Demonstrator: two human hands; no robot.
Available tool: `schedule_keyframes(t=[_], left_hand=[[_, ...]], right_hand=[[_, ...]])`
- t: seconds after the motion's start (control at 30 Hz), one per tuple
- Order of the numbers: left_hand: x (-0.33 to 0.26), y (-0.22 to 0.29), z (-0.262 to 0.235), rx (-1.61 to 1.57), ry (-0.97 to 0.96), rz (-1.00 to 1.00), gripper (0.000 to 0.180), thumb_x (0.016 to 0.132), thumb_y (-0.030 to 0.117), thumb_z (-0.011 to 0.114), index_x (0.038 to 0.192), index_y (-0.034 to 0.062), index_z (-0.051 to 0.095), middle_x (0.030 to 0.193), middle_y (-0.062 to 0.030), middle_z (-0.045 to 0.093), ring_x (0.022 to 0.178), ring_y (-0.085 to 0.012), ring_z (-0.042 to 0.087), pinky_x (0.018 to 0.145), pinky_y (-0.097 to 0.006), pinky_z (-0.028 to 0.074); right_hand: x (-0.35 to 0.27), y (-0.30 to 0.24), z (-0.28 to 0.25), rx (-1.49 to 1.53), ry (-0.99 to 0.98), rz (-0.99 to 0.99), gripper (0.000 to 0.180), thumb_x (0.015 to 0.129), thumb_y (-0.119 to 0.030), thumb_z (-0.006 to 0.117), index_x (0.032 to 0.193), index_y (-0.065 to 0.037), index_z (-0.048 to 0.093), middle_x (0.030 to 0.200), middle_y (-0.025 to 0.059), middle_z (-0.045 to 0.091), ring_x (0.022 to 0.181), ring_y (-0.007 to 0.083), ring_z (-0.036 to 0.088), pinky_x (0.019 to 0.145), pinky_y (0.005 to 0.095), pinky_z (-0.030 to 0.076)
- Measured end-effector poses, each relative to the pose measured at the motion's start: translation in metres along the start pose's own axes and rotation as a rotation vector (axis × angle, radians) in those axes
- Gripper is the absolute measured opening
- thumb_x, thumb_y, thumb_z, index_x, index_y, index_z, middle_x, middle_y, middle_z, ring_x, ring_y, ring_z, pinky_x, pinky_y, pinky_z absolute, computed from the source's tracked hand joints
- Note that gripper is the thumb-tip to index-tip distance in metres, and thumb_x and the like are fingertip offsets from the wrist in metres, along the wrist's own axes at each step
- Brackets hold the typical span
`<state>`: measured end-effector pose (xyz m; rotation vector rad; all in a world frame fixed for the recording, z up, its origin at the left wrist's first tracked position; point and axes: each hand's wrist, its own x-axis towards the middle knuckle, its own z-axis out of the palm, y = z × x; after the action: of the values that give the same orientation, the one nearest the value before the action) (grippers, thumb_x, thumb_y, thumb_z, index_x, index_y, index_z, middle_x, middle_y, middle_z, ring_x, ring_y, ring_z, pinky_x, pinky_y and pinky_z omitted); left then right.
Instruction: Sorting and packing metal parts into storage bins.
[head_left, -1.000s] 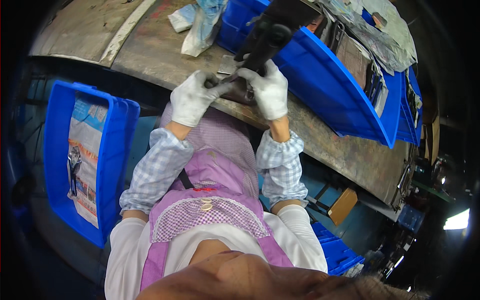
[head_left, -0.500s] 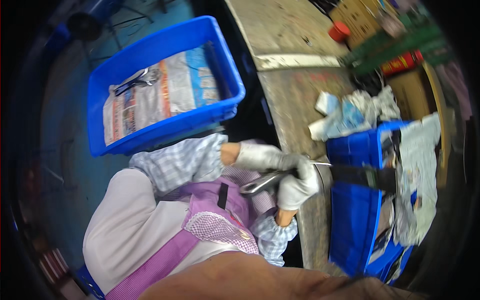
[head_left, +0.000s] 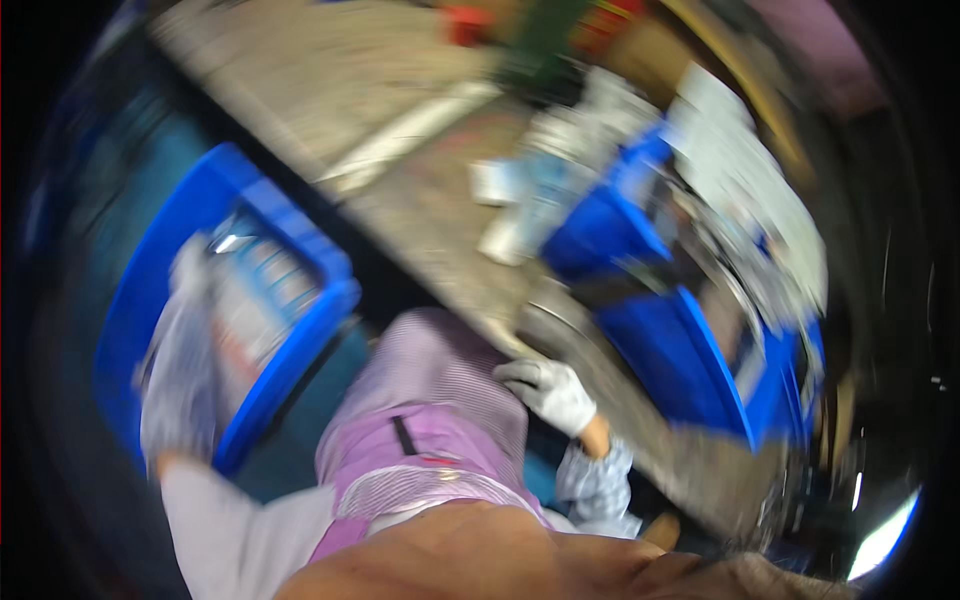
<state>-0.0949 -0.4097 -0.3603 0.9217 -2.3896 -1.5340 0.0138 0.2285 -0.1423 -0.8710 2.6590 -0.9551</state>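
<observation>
My left arm reaches into a blue plastic bin (head_left: pixel 345 300) on the left. My left hand (head_left: pixel 192 265), gloved in white and smeared by motion, is over the bin's far part; its fingers cannot be made out. Close beside it is a blurred shiny metal thing (head_left: pixel 230 242), and I cannot tell whether the hand touches it. Printed sheeting (head_left: pixel 265 285) in white, blue and orange lines the bin. My right hand (head_left: pixel 550 392), also in a white glove, is by the workbench's near edge, next to my purple apron (head_left: pixel 420 370). Its fingers are loosely bent and a little apart, with nothing visible in them.
To the right, the worn workbench (head_left: pixel 420 225) carries another blue bin (head_left: pixel 660 350) with grey-white sheeting (head_left: pixel 745 170) over its side. A dark flat bar (head_left: pixel 625 285) lies across that bin's near wall. Crumpled white and blue plastic (head_left: pixel 545 185) lies beyond it. A red container (head_left: pixel 465 25) stands farther back.
My hands, together on a shiny metal tool before, are now apart. The left has gone into the left bin; the right is at the bench edge without the tool. My view has turned.
</observation>
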Motion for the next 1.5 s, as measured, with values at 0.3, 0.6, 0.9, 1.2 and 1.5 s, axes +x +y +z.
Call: schedule_keyframes(t=[0.3, 0.6, 0.9, 1.2, 1.5], left_hand=[[0.008, -0.051, -0.055, 0.712, 0.111, 0.652, 0.049, 0.099, 0.015, 0.053, 0.145, -0.0017, 0.045, 0.147, -0.0233, 0.049, 0.137, -0.0371, 0.046, 0.113, -0.040, 0.035], [-0.224, 0.213, 0.042, 0.015, -0.160, 0.686, 0.030, 0.103, 0.007, 0.053, 0.130, -0.0026, 0.060, 0.128, -0.0123, 0.064, 0.119, -0.0198, 0.059, 0.103, -0.031, 0.044], [-0.364, 0.247, 0.236, 0.206, -0.614, 1.134, 0.047, 0.083, 0.007, 0.070, 0.128, 0.0028, 0.059, 0.139, -0.0188, 0.053, 0.122, -0.0427, 0.054, 0.100, -0.046, 0.049], [-0.372, 0.209, 0.240, -0.111, -0.370, 1.067, 0.024, 0.085, 0.000, 0.070, 0.108, 0.0024, 0.070, 0.106, -0.0125, 0.071, 0.094, -0.0290, 0.069, 0.081, -0.035, 0.055], [-0.350, 0.223, 0.248, 0.053, -0.269, 1.120, 0.014, 0.084, 0.013, 0.076, 0.096, 0.0076, 0.072, 0.088, -0.0053, 0.069, 0.078, -0.0241, 0.069, 0.068, -0.034, 0.054]], right_hand=[[-0.056, 0.138, -0.326, -0.883, 0.339, 0.785, 0.035, 0.089, -0.032, 0.060, 0.118, -0.015, 0.072, 0.108, 0.0156, 0.073, 0.094, 0.0295, 0.071, 0.083, 0.0388, 0.055], [-0.028, 0.249, -0.334, -1.017, -0.001, 0.953, 0.038, 0.082, -0.027, 0.060, 0.116, -0.017, 0.074, 0.113, 0.0181, 0.071, 0.112, 0.0341, 0.066, 0.096, 0.0418, 0.052], [-0.077, 0.045, -0.307, -0.399, 0.784, 0.677, 0.029, 0.088, -0.030, 0.065, 0.097, -0.004, 0.074, 0.074, 0.0104, 0.068, 0.069, 0.0188, 0.066, 0.065, 0.0334, 0.050], [-0.025, 0.012, -0.026, 0.420, 0.709, 0.534, 0.016, 0.086, -0.011, 0.072, 0.101, -0.005, 0.073, 0.082, 0.0080, 0.073, 0.068, 0.0168, 0.069, 0.065, 0.0304, 0.053], [0.016, 0.027, -0.024, 0.131, 0.669, 0.280, 0.024, 0.087, -0.012, 0.070, 0.110, -0.005, 0.070, 0.088, 0.0101, 0.071, 0.070, 0.0196, 0.068, 0.066, 0.0301, 0.054]])
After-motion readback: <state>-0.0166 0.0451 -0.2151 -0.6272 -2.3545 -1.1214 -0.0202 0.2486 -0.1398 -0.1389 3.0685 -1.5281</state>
